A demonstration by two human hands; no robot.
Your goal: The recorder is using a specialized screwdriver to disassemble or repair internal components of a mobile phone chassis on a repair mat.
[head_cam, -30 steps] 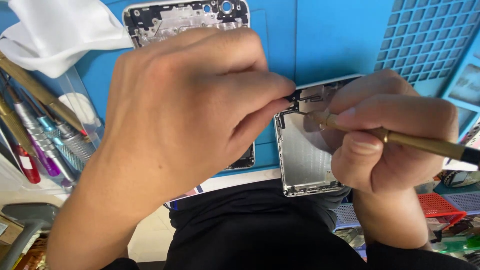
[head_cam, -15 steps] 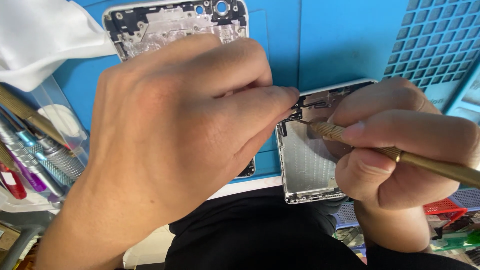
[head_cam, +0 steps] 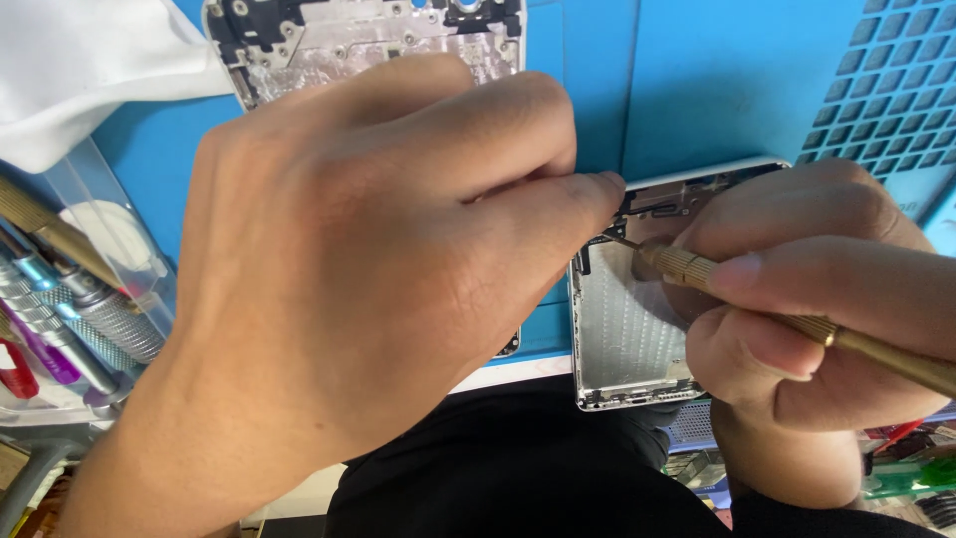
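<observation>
Phone rear housing (head_cam: 627,339), silver and stripped of most parts, overhangs the near edge of the bench (head_cam: 697,80), on the blue work mat and just right of centre. My right hand (head_cam: 827,319) grasps a brass precision screwdriver (head_cam: 797,319) in a pencil grip, its tip set among small dark parts at the housing's upper left corner. My left hand (head_cam: 368,299) reaches across, fingers (head_cam: 588,194) curled with a fingertip pressing at the same corner; whether they pinch anything I cannot tell. A second stripped phone chassis (head_cam: 368,40) lies at the far edge, a white cloth (head_cam: 90,70) at the far left corner, a tray of spare drivers (head_cam: 70,309) along the left edge. Risks, as I judge them: the tip may slip and gouge a part or flex cable; a freed screw could roll off the near edge; the overhanging housing may tip under pressure.
</observation>
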